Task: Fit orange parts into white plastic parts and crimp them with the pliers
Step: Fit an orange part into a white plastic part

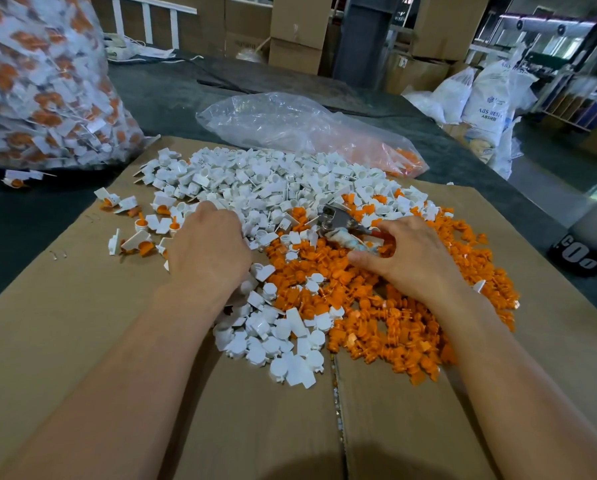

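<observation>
Both hands' fingertips: left hand (209, 251) among white parts (255, 181), right hand (407, 252) over pliers (338, 225).

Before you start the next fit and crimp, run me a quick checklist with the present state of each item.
1. Pliers within reach: ok, right hand rests at their handles.
2. Pliers firmly gripped: cannot tell.
3. White parts available: ok, left hand is in the pile.
4. White part picked up: cannot tell, fingers hidden.
5. Orange parts available: ok, pile under right hand.
6. Spot for finished pieces: ok, cardboard on the left.
</observation>
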`<state>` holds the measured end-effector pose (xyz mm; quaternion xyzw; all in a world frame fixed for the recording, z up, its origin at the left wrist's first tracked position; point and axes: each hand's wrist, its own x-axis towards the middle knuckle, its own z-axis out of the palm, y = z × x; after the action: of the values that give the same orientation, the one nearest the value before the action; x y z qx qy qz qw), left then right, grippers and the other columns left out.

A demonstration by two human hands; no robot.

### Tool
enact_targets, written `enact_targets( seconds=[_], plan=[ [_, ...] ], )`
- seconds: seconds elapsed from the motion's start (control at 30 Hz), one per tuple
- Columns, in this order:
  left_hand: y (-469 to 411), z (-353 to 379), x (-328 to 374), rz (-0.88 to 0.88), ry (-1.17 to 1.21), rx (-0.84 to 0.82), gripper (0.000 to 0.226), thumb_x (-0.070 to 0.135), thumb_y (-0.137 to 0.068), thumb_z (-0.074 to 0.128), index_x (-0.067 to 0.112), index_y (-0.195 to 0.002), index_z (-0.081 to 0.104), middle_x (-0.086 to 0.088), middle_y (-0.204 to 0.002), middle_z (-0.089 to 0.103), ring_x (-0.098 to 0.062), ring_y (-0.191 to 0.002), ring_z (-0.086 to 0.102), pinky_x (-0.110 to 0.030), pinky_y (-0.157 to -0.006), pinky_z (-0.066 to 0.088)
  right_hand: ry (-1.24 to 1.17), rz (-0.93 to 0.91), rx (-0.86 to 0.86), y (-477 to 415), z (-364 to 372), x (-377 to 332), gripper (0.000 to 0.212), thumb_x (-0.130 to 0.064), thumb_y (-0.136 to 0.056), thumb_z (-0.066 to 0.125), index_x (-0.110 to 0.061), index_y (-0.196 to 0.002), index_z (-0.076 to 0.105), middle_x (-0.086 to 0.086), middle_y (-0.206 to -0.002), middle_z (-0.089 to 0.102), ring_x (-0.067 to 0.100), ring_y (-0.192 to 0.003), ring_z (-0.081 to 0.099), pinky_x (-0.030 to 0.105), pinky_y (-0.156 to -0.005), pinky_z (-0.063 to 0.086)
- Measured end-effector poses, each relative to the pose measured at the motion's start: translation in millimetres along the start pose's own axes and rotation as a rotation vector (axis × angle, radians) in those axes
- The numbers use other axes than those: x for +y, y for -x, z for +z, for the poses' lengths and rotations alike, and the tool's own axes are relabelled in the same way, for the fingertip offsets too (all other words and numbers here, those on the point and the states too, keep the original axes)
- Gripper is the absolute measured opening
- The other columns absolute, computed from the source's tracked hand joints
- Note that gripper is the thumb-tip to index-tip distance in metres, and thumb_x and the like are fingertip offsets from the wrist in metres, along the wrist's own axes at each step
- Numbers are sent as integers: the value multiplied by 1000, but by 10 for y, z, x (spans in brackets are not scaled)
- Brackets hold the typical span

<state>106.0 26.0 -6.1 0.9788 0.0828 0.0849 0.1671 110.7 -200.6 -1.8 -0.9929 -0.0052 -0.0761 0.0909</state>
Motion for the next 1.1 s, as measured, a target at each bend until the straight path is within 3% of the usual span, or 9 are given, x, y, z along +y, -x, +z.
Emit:
enact_targets(
  seconds=[0.1,0.2,0.33,0.43,0.5,0.7,0.83,0.93,1.1],
  plan=[
    [6,-4,3,10,28,19,20,13,-89,51,13,-104,65,-12,-109,52,-30,-98,53,-36,-66,41,-86,-50,148,29,-27,-57,71,-64,-74,52,-18,-128,51,2,-132,44,18,-124,35,32,-101,27],
    [20,-17,3,22,100,67,20,12,-89,54,17,-106,63,-9,-112,55,-28,-103,53,-36,-70,43,-193,-145,299,85,-72,-135,41,-46,-81,59,-18,-111,63,1,-121,52,15,-116,42,24,-91,27],
    [32,-41,-3,51,342,202,14,14,-88,60,21,-99,66,-1,-104,62,-17,-88,57,-30,-70,43,-255,-270,269,195,-113,-234,18,-36,-83,61,-20,-83,69,-6,-85,58,3,-74,49,22,-67,39],
    [59,-87,37,84,664,158,13,16,-84,66,26,-90,59,11,-82,60,-1,-71,52,-14,-63,38,-160,-265,53,252,-107,-268,20,-45,-82,60,-27,-86,68,-14,-80,58,3,-74,52,25,-66,45],
    [79,-104,60,62,860,77,17,15,-83,68,25,-93,61,11,-79,60,-2,-70,55,-15,-64,44,-52,-251,-47,262,-85,-274,23,-49,-82,59,-30,-94,65,-18,-82,54,3,-80,52,26,-69,47],
    [109,-163,82,-67,1209,-152,15,4,-84,64,19,-84,66,-1,-76,64,-6,-58,66,-17,-48,50,-59,-233,-80,262,-53,-305,23,-42,-84,60,-27,-101,65,-11,-97,60,7,-89,54,30,-76,48],
    [120,-207,105,-158,1338,-263,14,-4,-83,60,9,-84,65,-7,-76,62,-16,-53,66,-22,-45,52,-111,-256,-60,262,-49,-305,19,-35,-89,55,-25,-102,65,-10,-97,60,7,-90,54,26,-77,46],
    [135,-206,121,-135,1345,-315,17,-10,-82,58,6,-82,64,-12,-73,62,-15,-49,63,-21,-48,54,-338,-224,26,263,-55,-312,7,-24,-91,54,-25,-96,59,-19,-85,52,2,-81,52,15,-70,42],
    [159,-191,132,-58,1301,-348,30,-18,-71,64,11,-79,68,-9,-75,59,-13,-51,64,-18,-53,54,-479,-267,114,304,-53,-370,17,-10,-87,60,-18,-99,67,-18,-87,53,7,-85,57,19,-79,45]
  ],
)
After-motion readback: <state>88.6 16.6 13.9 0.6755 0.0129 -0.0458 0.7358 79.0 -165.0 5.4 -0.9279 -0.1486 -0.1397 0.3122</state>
